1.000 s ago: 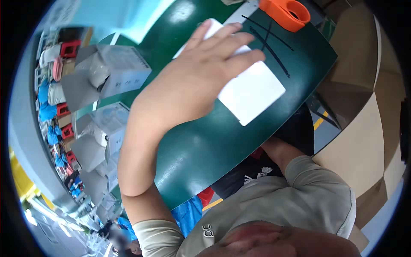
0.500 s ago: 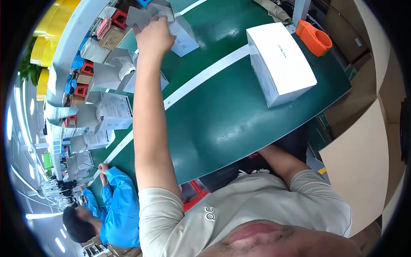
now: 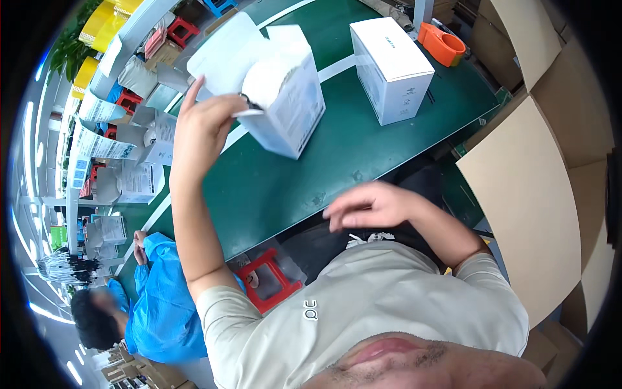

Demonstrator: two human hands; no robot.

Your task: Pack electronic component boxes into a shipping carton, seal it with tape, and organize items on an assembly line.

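An open white cardboard box [image 3: 295,107] stands tilted on the green table, its flaps up and a rounded white item [image 3: 267,81] inside. My left hand [image 3: 210,120] grips the near left edge of this box, thumb and fingers at a side flap, with the index finger stretched up. Part of that grip is hidden behind the flap. My right hand [image 3: 376,206] is over the table's near edge, fingers apart and loosely bent, slightly blurred, holding nothing. Right of the open box stands a closed white box [image 3: 395,71].
An orange tape dispenser [image 3: 442,44] sits near the table's far right corner. More open white boxes [image 3: 139,181] line the left side. A person in blue [image 3: 165,292] works there. Large brown cartons [image 3: 525,214] stand at the right; a red stool [image 3: 269,279] is below the table edge.
My left hand has drawn the open box from the far side toward me and rightward. My right hand has risen from below the table edge into view.
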